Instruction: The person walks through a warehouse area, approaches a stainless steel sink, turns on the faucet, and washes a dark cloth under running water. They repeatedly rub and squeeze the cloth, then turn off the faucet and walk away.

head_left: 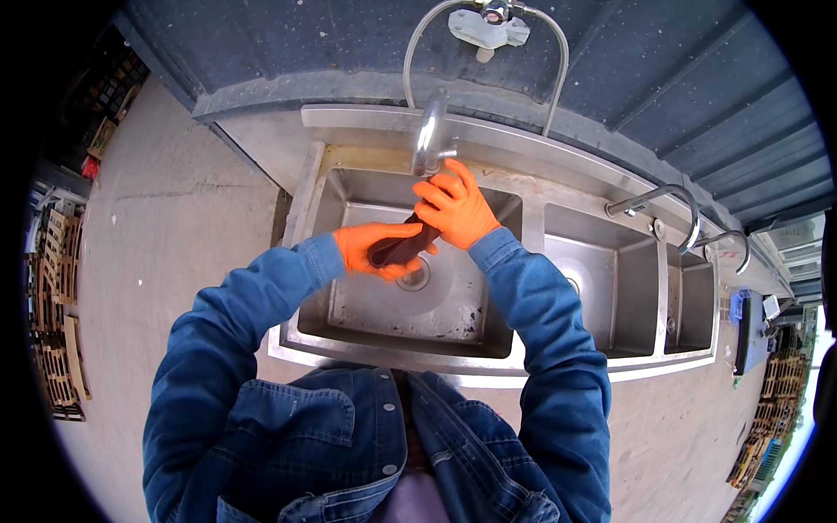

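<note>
My left hand (373, 248), in an orange glove, is closed around a dark brown, elongated thing (406, 246) with a rounded lower end; its exact kind I cannot make out. It is held tilted above the left sink basin (418, 342). My right hand (458, 207), gloved the same, curls over the upper end of this dark thing and hides that part. Its fingertips are right by the mouth of the chrome faucet (429, 135). Whether water runs there is hidden by the fingers. Below the hands a round drain (413, 277) shows, and dark specks are scattered on the basin floor.
Two more basins, a middle one (641, 288) and a small right one (695, 301), adjoin, with curved faucets (684, 205) over them. A wall valve with hoses (493, 16) sits behind. Wooden pallets are stacked at the left (57, 261) and right (776, 401).
</note>
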